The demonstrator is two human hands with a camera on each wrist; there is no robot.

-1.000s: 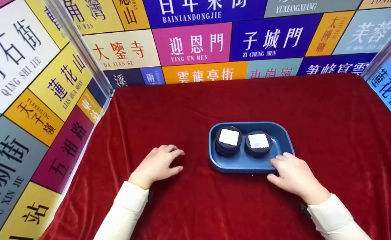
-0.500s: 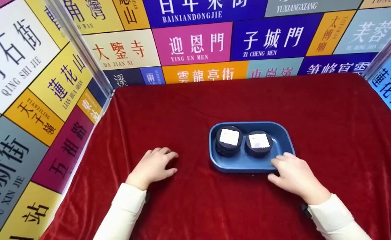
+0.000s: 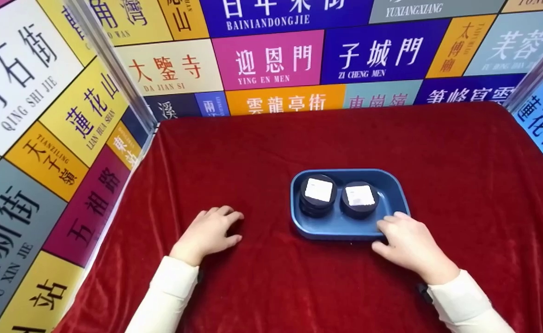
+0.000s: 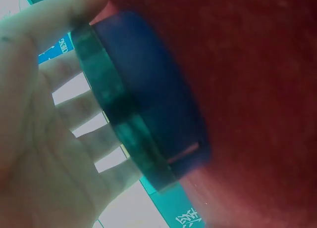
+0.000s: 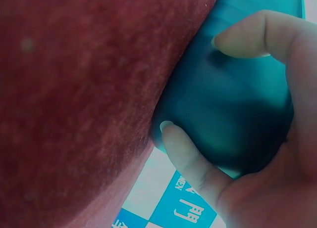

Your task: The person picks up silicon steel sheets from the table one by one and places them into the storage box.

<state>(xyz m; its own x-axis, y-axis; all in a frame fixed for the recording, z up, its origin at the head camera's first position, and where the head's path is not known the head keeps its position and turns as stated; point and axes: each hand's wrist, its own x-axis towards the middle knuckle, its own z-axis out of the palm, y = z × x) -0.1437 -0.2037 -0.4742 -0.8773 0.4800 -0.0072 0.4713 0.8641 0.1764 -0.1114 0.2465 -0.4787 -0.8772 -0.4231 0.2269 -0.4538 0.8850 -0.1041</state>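
Observation:
A blue rectangular tray (image 3: 341,226) with rounded corners lies on the red cloth. In it stand two groups of black discs: a taller stack (image 3: 316,209) at the left and a lower disc or stack (image 3: 359,212) beside it, each topped by a white square label. My right hand (image 3: 408,243) holds the tray's front right corner; the right wrist view has the thumb and a finger (image 5: 185,156) against its outer wall. Well left of the tray, my left hand (image 3: 204,236) is over the cloth, fingers relaxed and holding nothing. Through its spread fingers, the left wrist view shows the tray (image 4: 153,84).
Red velvet cloth (image 3: 253,157) covers the table, with folds at its left side. Panels (image 3: 271,60) printed with Chinese characters stand behind the table and along both sides. A dark band (image 3: 423,292) sits at the right wrist, by the white sleeve.
My left hand has drawn back a little to the left, farther from the tray. The right hand, the tray and the black discs have stayed in place.

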